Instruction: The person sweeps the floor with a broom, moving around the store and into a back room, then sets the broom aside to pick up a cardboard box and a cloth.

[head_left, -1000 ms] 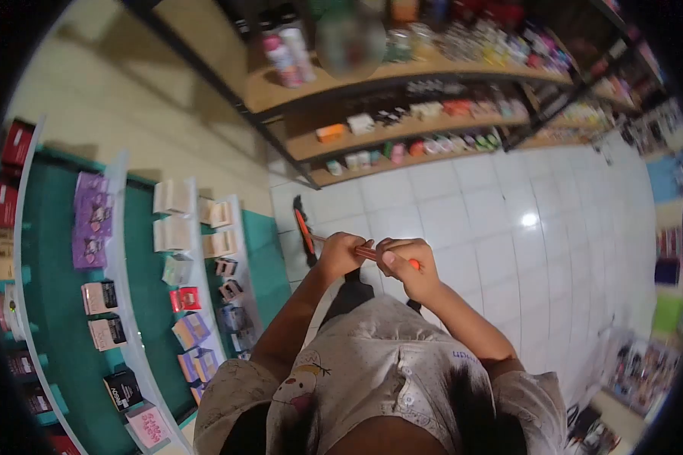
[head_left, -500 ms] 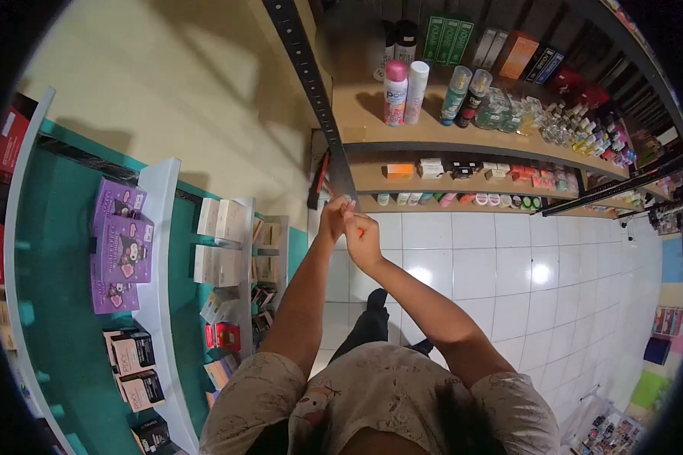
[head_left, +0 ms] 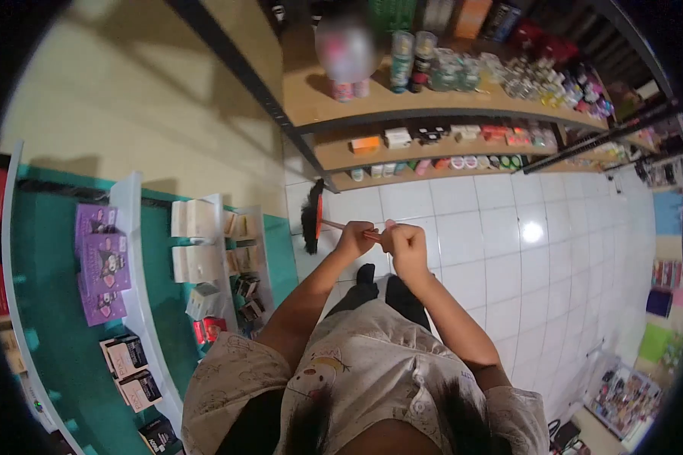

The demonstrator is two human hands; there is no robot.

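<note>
A broom (head_left: 319,214) with black bristles and an orange-red head points to the left, over the white floor tiles beside the shelf's lower corner. Its thin reddish handle runs back between my two hands. My left hand (head_left: 357,240) is closed around the handle nearer the bristles. Just to the right, my right hand (head_left: 407,249) is closed on the handle's other part, with the thumb up. Whether the bristles touch the floor is hard to tell from above.
Ahead stands a wooden shelf (head_left: 402,112) with spray bottles (head_left: 402,64), perfume bottles and small boxes. At left, teal-backed shelves hold purple boxes (head_left: 105,264) and cosmetics cartons (head_left: 131,356). White tiles (head_left: 463,284) cover the floor, and a display case (head_left: 626,402) is at lower right.
Both hands have come down closer to my body and moved slightly right and apart. The broom head, mostly hidden by the shelf post before, now shows fully. The view has shifted.
</note>
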